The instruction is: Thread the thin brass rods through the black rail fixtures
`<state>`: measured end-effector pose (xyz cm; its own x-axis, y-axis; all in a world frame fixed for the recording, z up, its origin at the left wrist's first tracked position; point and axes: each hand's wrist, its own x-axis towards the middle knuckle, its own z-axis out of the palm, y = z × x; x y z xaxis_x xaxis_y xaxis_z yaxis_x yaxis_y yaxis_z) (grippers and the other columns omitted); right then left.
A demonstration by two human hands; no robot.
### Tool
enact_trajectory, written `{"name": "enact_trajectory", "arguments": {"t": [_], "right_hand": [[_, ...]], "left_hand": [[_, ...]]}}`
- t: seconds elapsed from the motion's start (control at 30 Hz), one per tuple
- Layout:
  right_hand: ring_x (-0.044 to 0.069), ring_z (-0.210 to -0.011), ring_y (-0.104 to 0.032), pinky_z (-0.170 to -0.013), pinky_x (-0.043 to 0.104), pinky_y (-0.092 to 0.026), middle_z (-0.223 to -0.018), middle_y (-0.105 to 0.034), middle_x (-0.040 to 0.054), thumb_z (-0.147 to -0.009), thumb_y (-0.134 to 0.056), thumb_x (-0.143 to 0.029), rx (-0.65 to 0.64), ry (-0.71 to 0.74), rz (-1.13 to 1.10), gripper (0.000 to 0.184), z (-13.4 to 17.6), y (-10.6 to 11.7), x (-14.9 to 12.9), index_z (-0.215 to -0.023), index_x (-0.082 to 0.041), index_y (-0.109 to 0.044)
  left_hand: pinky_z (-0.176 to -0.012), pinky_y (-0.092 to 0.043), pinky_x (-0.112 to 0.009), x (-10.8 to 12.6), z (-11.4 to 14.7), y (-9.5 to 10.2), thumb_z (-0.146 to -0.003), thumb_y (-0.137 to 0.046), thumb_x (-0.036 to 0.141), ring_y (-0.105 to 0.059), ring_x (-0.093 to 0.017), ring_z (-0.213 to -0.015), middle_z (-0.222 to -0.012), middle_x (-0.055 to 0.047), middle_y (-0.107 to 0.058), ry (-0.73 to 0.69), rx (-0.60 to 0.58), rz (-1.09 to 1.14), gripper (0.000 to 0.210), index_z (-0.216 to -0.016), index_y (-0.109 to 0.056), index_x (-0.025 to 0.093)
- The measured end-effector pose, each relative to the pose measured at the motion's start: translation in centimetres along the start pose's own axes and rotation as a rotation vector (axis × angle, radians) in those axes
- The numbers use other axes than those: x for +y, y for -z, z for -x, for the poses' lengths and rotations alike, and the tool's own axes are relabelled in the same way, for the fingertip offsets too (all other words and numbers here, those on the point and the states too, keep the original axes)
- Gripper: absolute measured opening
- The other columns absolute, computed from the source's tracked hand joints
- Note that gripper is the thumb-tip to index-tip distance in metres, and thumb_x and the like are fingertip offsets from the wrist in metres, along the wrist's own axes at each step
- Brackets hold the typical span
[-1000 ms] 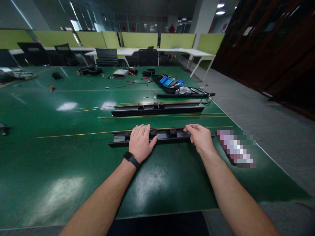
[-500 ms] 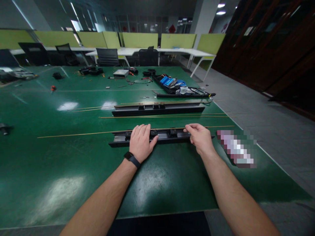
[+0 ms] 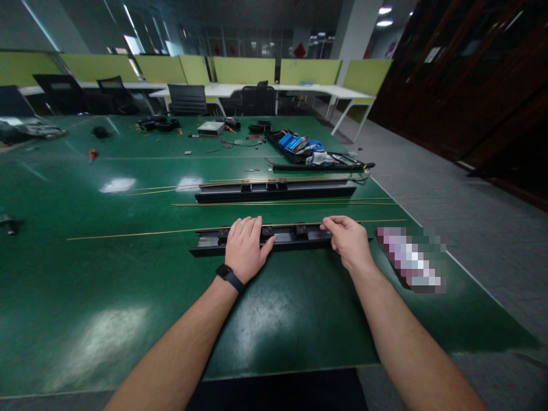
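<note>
A long black metal channel (image 3: 285,247) with a grey inside lies crosswise on the green table before me. Small black blocks (image 3: 301,232) sit in its trough. My left hand (image 3: 246,248), a dark watch on its wrist, lies flat across the channel with its fingers stretched out. Along the channel's far edge runs a thin brass-coloured rod (image 3: 141,233), its ends reaching past the channel on both sides. Near the channel's right end, my right hand (image 3: 347,240) pinches this rod between thumb and forefinger. The left fingers cover part of the rod and one block.
Beyond lies a second black channel (image 3: 276,194) with more thin rods (image 3: 291,203) beside it. An open black case (image 3: 282,149) holding blue packets stands behind. A blurred-out pinkish object (image 3: 406,257) lies to the right, near the table edge. Loose tools and parts are scattered at the back.
</note>
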<state>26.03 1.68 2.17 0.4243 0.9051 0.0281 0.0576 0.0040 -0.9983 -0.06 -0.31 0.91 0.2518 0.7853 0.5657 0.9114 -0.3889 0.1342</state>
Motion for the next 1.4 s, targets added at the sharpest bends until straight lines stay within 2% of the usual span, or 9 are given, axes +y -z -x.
{"name": "enact_trajectory", "arguments": {"t": [0.17,0.37,0.6,0.93,1.4], "right_hand": [[0.004,-0.031,-0.038,-0.029,0.021,-0.021,-0.081,-0.078,0.0092,-0.07,-0.083,-0.047,-0.009,-0.02,0.016,0.038,0.16,-0.2,-0.2,-0.085,-0.015,-0.069],[0.004,-0.031,-0.039,-0.029,0.022,-0.022,-0.079,-0.077,0.0091,-0.07,-0.082,-0.04,0.027,-0.039,-0.005,0.031,-0.05,-0.1,-0.33,-0.082,-0.015,-0.07],[0.004,-0.032,-0.04,-0.029,0.021,-0.022,-0.082,-0.077,0.0097,-0.069,-0.084,-0.044,0.023,-0.017,-0.022,0.037,-0.17,0.13,-0.12,-0.085,-0.015,-0.068],[0.004,-0.031,-0.039,-0.029,0.02,-0.021,-0.081,-0.077,0.0088,-0.071,-0.082,-0.042,-0.014,-0.025,-0.026,0.034,-0.04,0.11,-0.19,-0.086,-0.015,-0.068],[0.004,-0.032,-0.039,-0.029,0.021,-0.021,-0.084,-0.078,0.0104,-0.07,-0.083,-0.047,0.01,-0.012,-0.016,0.038,-0.14,0.26,-0.18,-0.085,-0.015,-0.067]], "left_hand": [[-0.12,-0.034,-0.048,-0.02,0.01,-0.1,-0.101,-0.05,0.049,-0.056,-0.032,-0.131,-0.133,-0.017,-0.066,-0.002,-0.001,-0.006,0.055,-0.138,-0.057,0.01],[-0.12,-0.034,-0.049,-0.14,0.06,-0.27,-0.1,-0.05,0.05,-0.056,-0.032,-0.132,-0.133,-0.017,-0.066,-0.006,0.006,-0.007,0.056,-0.14,-0.056,0.01],[-0.12,-0.034,-0.049,-0.06,0.01,-0.21,-0.1,-0.05,0.049,-0.056,-0.032,-0.13,-0.132,-0.018,-0.066,-0.007,0.013,-0.007,0.056,-0.139,-0.056,0.009],[-0.12,-0.034,-0.049,-0.11,0.09,-0.22,-0.1,-0.051,0.048,-0.056,-0.033,-0.131,-0.133,-0.018,-0.066,-0.008,0.01,-0.005,0.056,-0.139,-0.056,0.008],[-0.12,-0.034,-0.048,-0.14,0.09,-0.2,-0.1,-0.05,0.049,-0.056,-0.032,-0.131,-0.133,-0.018,-0.065,-0.006,0.006,-0.005,0.056,-0.14,-0.056,0.009]]}}
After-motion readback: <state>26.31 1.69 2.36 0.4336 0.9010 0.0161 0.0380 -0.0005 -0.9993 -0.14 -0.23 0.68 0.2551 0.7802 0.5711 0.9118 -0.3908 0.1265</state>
